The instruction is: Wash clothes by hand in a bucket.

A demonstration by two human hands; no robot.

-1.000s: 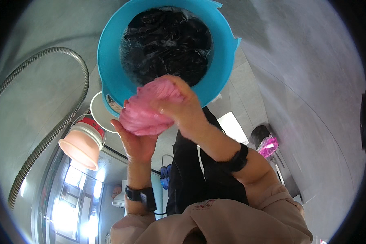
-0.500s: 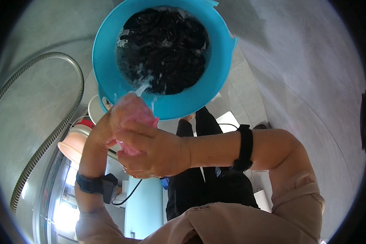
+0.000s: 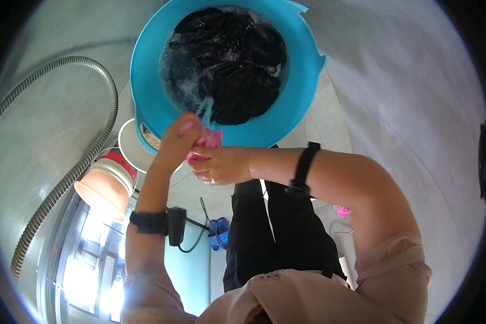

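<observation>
A wet, bunched pink cloth (image 3: 210, 139) is squeezed between my two hands over the near-left rim of a large blue tub (image 3: 144, 75). My left hand (image 3: 178, 139) is closed round its left side, thumb uppermost. From the right, my right hand (image 3: 227, 165) grips the lower part with curled fingers. Water runs off the cloth in a whitish stream into the tub. Soaked black fabric (image 3: 237, 65) lies there in cloudy water. Most of the cloth is hidden by my fingers.
A metal shower hose (image 3: 113, 102) loops down the left side. Beside the tub stand a white bucket (image 3: 128, 141) and a peach-coloured basin (image 3: 100, 191). Blue slippers (image 3: 218, 232) lie on the floor left of my legs. A pink item (image 3: 342, 211) shows beneath my right arm.
Both hands have shifted slightly right and away from me, still holding the pink cloth. The right hand now sits lower on it. The whole view has moved a little.
</observation>
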